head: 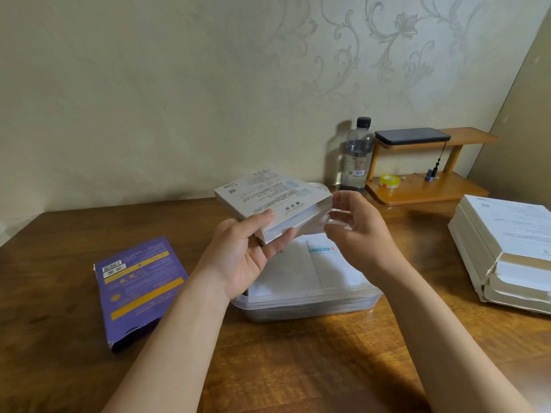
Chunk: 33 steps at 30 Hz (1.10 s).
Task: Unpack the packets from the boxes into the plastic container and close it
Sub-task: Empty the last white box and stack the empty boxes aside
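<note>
**White box held up over the tub**

I use the table (298, 368) like a clock, with the wall at 12 and the person at 6. The plastic container (304, 308) sits in the middle. Its lid is off and flat white packets (292, 272) lie inside.

There is open wood all along the near edge at 6. At 8 a purple box (140, 287) lies flat, well apart from the tub. At 3 a stack of white boxes (507, 248) sits close to the right edge of the table. At 1 a small wooden shelf (429, 192) stands by the wall. A phone (411, 135) lies on its top board and a roll of tape (389, 181) on its bottom one. A bottle (357, 156) stands just beside it.

The white box (274, 201) is up in the air, over the far side of the tub. It is thin and flat, with small grey print on its top face. It tips a little, with its far side higher. It looks almost square, so I cannot tell which way is the long way. One corner points to 3 and one to 6.

The left hand (247, 254) grips the near corner, thumb on top and fingers under. The right hand (357, 231) is at the corner by 3 with bent fingers. It is blurry there, so I cannot tell if it pinches anything.
</note>
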Tool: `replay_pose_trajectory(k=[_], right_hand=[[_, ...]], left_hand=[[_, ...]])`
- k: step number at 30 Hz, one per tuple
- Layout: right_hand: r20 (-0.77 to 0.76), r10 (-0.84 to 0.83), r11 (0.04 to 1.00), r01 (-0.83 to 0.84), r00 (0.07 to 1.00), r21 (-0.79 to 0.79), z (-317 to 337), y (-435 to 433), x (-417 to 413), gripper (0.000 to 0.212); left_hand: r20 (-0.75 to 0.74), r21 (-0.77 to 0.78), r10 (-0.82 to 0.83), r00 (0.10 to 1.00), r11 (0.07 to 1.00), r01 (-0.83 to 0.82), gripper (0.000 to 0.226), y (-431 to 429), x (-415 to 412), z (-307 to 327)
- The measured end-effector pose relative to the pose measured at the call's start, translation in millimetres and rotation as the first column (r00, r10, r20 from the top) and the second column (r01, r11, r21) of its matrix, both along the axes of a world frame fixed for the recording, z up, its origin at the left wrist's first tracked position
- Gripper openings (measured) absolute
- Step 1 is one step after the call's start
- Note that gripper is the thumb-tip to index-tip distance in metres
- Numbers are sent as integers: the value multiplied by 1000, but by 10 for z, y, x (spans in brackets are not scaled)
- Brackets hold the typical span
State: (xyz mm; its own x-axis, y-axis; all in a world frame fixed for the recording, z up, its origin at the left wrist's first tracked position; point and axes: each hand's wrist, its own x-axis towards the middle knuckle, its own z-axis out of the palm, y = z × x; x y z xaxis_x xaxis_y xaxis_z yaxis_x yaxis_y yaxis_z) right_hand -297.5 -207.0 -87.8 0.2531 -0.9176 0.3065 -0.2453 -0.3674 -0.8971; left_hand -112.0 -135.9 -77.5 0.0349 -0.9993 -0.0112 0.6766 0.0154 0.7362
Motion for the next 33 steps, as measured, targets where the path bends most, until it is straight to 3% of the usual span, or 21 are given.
replay_pose_trajectory(k=[3,5,7,10,21,26,33], right_hand=[[-74,-124,992,120,990,-50,-22,36,43,46],[-75,-299,938,279,951,-208,-32,104,118,37],[-48,-357,883,320,933,-342,-27,187,201,20],[-63,-245,907,206,968,-368,-44,285,316,8],[-24,47,960,-52,999,-276,-24,448,431,15],[-81,-33,945,4,996,-328,-42,503,505,10],[12,-236,897,222,972,-382,-117,567,689,7]], left_hand=[[-13,-4,39,999,999,-39,46,-9,-11,2],[-30,7,80,996,997,-80,35,-27,-20,8],[-70,29,107,992,994,-105,29,-39,-23,5],[-63,36,122,990,992,-120,27,-32,-12,-6],[85,23,162,983,986,-165,30,-33,-12,-17],[139,-9,154,978,988,-154,28,-10,-27,-19],[129,-46,158,979,987,-154,26,3,-71,6]])
